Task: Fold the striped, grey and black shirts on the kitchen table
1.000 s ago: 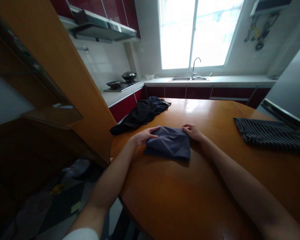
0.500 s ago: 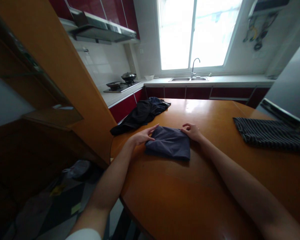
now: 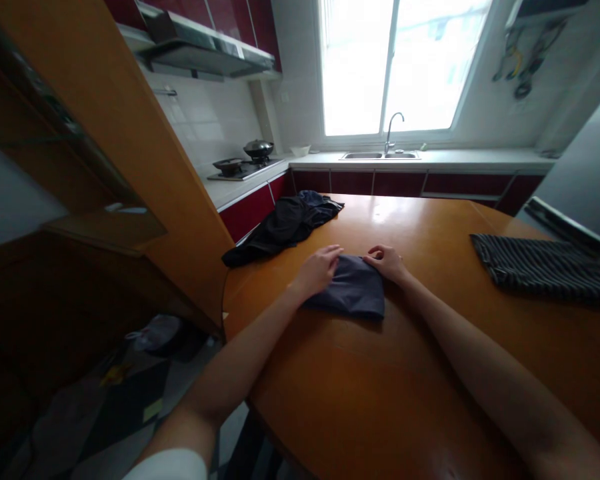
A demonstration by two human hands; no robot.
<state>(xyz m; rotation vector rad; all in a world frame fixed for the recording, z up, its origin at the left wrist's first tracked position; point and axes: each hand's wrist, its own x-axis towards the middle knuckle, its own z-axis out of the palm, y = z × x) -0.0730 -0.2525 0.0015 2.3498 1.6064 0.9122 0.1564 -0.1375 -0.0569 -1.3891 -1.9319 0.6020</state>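
Wooden table [image 3: 355, 387] bears the folded cloth [image 3: 357, 290], probably soft, light, best held by edges; my right hand [image 3: 386, 263] curls at its far-right corner, left hand [image 3: 320, 271] covers its left side; whether fingers grip, I cannot tell.

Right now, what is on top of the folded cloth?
The left hand is over the left part of the cloth, and the right hand is at its far right corner. What the left hand covers cannot be seen.
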